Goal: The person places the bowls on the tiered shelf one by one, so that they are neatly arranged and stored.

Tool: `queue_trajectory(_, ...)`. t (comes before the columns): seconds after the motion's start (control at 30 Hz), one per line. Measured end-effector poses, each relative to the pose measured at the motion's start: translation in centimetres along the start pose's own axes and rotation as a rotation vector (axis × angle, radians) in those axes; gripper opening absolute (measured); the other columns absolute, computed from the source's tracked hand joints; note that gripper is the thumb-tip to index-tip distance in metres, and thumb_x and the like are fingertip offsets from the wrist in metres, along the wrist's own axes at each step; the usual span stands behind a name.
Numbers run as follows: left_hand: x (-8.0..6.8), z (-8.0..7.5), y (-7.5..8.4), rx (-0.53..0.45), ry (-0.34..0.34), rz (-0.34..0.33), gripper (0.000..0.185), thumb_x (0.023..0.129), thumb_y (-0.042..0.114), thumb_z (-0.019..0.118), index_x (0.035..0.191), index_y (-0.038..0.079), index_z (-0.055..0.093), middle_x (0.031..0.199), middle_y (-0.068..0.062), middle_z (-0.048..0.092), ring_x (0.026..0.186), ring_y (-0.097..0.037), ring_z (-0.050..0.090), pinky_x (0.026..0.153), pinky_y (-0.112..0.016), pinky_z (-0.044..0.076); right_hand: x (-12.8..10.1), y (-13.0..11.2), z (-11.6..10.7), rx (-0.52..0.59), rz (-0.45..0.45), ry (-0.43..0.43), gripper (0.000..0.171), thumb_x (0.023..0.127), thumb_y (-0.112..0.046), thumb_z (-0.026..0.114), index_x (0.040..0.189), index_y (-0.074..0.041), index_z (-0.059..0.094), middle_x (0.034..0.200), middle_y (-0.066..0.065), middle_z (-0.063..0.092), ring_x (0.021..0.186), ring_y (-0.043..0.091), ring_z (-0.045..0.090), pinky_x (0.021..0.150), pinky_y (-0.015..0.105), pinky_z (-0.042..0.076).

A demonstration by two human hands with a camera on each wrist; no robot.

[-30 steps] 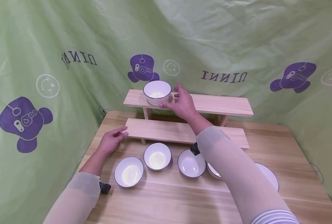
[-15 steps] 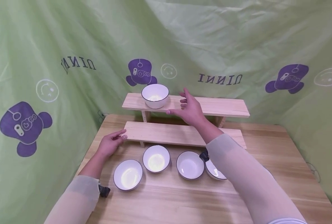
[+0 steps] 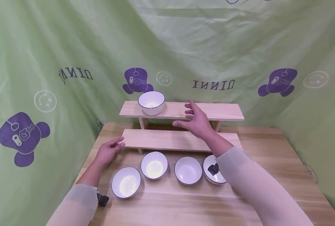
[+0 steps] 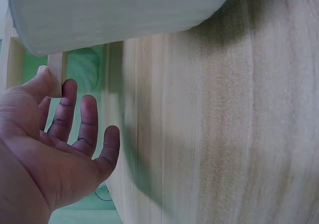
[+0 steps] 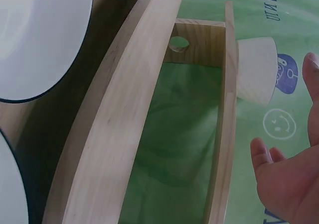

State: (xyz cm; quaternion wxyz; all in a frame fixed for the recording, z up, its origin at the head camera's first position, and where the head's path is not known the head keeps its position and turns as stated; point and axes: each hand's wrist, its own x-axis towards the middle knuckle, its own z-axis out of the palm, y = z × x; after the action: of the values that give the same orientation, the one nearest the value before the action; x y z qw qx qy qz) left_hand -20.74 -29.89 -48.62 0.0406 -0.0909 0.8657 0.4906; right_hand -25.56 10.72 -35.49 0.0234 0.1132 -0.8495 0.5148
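A white bowl with a dark rim point(image 3: 151, 103) stands upright on the left part of the upper board point(image 3: 221, 111) of a two-tier wooden shelf. To the right of that bowl, and apart from it, my right hand point(image 3: 197, 122) hovers by the upper board's front edge, thumb and fingers spread around nothing. The right wrist view also has this bowl point(image 5: 256, 69) beyond the fingertips. My left hand point(image 3: 106, 153) is at the left end of the lower board point(image 3: 161, 139). In the left wrist view its thumb and index finger pinch the board's end point(image 4: 56, 74), other fingers loose.
Several more white bowls stand in front of the shelf on the wooden table point(image 3: 178, 207), among them a left one point(image 3: 126, 182), a middle one point(image 3: 188, 170) and one partly behind the right wrist's camera point(image 3: 208, 163). Green printed cloth point(image 3: 99, 37) hangs around the table.
My right hand has let go of the bowl on the upper board and drawn away to the right. The bowl stays on the board. My left hand keeps its place at the lower board's end.
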Motion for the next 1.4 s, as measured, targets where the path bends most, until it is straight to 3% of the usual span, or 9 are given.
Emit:
queue_trajectory(0.27,-0.3,0.2,-1.1,-0.016,0.000,-0.024,0.063,0.081,0.059,0.068,0.136,0.031,0.055,0.125,-0.011,0.059,0.114,-0.027,0.055,0.101,-0.045,0.042,-2.2,1.4,-1.1,0.040,0.027,0.013,0.124,0.056,-0.059,0.086,0.154,-0.032,0.015,0.146,-0.007,0.041,0.126,0.019,0.050,0.101,0.041,0.045)
queue_trajectory(0.5,-0.5,0.4,-1.8,0.008,0.002,-0.014,0.061,0.081,0.060,0.067,0.135,0.033,0.056,0.124,-0.009,0.060,0.112,-0.026,0.057,0.098,-0.043,0.044,-3.7,2.9,-3.0,0.008,0.015,0.016,0.124,0.059,-0.055,0.086,0.156,-0.026,0.014,0.149,-0.004,0.039,0.128,0.024,0.048,0.102,0.044,0.044)
queue_trajectory(0.8,-0.3,0.3,-1.5,0.016,0.018,-0.010,0.062,0.081,0.059,0.068,0.135,0.032,0.057,0.114,-0.008,0.063,0.101,-0.023,0.058,0.083,-0.032,0.047,-5.0,4.6,-5.7,0.047,0.076,0.041,0.122,0.061,-0.052,0.087,0.156,-0.026,0.013,0.150,-0.003,0.037,0.127,0.028,0.048,0.103,0.043,0.043)
queue_trajectory(1.4,0.4,0.2,-0.7,-0.005,0.004,0.013,0.065,0.079,0.061,0.068,0.135,0.031,0.056,0.112,-0.008,0.065,0.101,-0.023,0.060,0.086,-0.033,0.046,-9.0,6.1,-8.3,-0.047,0.056,0.117,0.114,0.070,-0.046,0.084,0.156,-0.020,0.012,0.149,0.005,0.040,0.128,0.037,0.046,0.104,0.050,0.040)
